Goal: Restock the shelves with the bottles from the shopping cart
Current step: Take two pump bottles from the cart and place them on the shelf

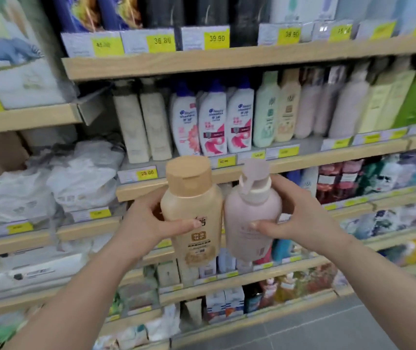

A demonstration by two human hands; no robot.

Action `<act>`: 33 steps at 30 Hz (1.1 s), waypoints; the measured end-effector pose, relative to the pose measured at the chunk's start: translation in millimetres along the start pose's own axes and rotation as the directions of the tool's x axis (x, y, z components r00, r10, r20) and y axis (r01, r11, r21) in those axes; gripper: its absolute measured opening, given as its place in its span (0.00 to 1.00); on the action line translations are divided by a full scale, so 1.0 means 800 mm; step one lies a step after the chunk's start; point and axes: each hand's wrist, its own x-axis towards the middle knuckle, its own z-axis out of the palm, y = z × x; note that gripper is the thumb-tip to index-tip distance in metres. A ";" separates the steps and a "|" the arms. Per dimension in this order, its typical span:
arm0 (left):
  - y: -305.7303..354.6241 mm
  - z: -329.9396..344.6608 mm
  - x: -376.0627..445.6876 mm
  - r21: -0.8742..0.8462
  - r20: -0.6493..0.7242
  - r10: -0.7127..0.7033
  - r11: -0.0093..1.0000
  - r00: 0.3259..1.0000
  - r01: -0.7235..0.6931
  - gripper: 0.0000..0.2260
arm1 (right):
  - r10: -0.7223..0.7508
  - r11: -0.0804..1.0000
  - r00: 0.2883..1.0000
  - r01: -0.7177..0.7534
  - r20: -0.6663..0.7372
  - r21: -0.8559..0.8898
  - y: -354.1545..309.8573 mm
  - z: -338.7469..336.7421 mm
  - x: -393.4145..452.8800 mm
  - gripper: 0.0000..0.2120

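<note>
The tall wooden shelving unit (227, 60) fills the view. Its middle board is packed with standing bottles: cream ones at the left, three white shampoo bottles with blue caps (212, 120), and pale green and pink ones to the right, with little free room between them. In front of this board's edge, the left hand (146, 223) is closed around a tan plastic bottle with flat cap (193, 210). The right hand (300, 218) grips a pink pump bottle (251, 215). The two bottles touch side by side.
</note>
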 end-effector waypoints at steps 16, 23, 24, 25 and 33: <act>0.066 0.147 0.227 -0.048 0.139 0.356 0.934 0.924 -0.353 0.21 | -0.292 0.924 0.936 0.223 -0.198 -0.309 0.072 -0.199 0.095 0.29; 0.074 0.206 0.303 0.016 0.116 0.376 0.925 0.919 -0.381 0.22 | -0.410 0.837 0.905 0.324 -0.113 -0.441 0.124 -0.275 0.141 0.24; 0.075 0.214 0.310 0.015 0.098 0.374 0.926 0.922 -0.377 0.23 | -0.427 0.821 0.899 0.341 -0.097 -0.458 0.131 -0.284 0.146 0.23; 0.076 0.222 0.317 0.013 0.087 0.367 0.929 0.926 -0.370 0.24 | -0.437 0.814 0.895 0.353 -0.086 -0.461 0.139 -0.294 0.154 0.24; 0.079 0.315 0.378 -0.006 -0.041 0.230 0.973 0.972 -0.230 0.23 | -0.361 0.896 0.933 0.350 0.010 -0.274 0.218 -0.392 0.206 0.24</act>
